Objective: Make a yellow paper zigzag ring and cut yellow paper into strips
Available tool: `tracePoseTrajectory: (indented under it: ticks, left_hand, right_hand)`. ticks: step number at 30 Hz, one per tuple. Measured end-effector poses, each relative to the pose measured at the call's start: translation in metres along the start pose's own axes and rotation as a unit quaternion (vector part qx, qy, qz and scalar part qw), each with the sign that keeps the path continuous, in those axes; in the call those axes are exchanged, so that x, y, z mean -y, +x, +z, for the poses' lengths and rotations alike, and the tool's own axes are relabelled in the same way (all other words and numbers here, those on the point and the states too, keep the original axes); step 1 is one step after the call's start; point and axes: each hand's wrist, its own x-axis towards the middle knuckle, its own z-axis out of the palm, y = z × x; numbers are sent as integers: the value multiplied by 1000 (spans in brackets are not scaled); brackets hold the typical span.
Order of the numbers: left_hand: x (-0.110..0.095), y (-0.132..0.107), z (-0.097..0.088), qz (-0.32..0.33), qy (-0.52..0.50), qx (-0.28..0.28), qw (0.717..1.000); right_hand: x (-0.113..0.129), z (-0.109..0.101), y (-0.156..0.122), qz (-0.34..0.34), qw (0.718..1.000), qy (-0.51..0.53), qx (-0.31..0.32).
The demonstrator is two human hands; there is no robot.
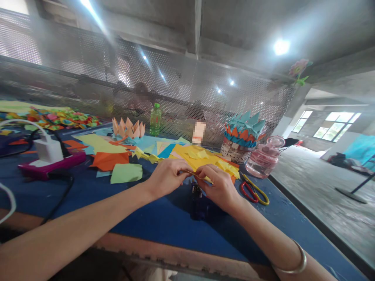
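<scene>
Over the blue tabletop [140, 218], my left hand [165, 175] and my right hand [218, 183] meet with their fingertips close together. Both pinch a thin yellow-brown strip [191, 173] that looks like folded paper; the fingers cover most of it. Just below them is a small dark object [197, 190], its kind unclear. Yellow paper sheets [187, 154] and folded yellow pieces [227, 168] lie right behind my hands. To the right of my right hand rest scissors [254, 191] with one red and one yellow handle.
Orange paper [109, 160] and green paper [126, 173] lie left, before a peach folded-paper ring [129, 130]. A green bottle [155, 120] stands behind. A purple power strip [52, 164] trails cables. At right are a folded-paper basket [237, 150] and a pink glass jar [262, 160] near the edge.
</scene>
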Motion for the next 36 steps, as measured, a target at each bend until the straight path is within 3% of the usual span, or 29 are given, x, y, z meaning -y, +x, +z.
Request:
tracePoseTrajectory:
  ticks: [7,24,36]
  left_hand:
    - [-1,1,-2,1,14,-2,1000]
    - [2,0,-1,27,49,34,998]
    - [2,-1,0,-11,26,33,999]
  right_hand:
    - [-5,4,0,48,999,13,2]
    - [-3,3,-1,40,998,28,36]
    - [-5,6,-4,74,997,15,20]
